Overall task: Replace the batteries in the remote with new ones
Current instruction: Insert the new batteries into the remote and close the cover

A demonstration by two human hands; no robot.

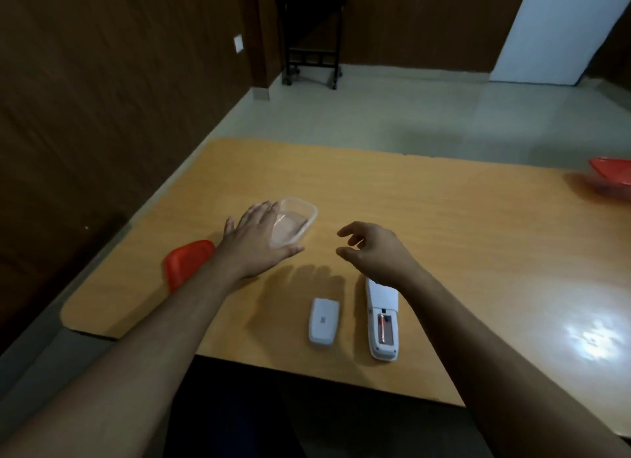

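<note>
A white remote (382,321) lies face down near the table's front edge, its battery bay open with one reddish battery in it. Its white cover (323,321) lies loose to the left. Farther back stands a clear plastic tub (300,215); I cannot make out its contents. My left hand (256,239) hovers flat with straight fingers against the tub's left side and holds nothing. My right hand (372,249) hangs over the far end of the remote, fingers loosely curled and empty.
A red lid (184,263) lies by the table's left edge, partly under my left forearm. A red container (613,174) sits at the far right edge. The orange table (444,225) stretches to the right. A dark stand is across the floor.
</note>
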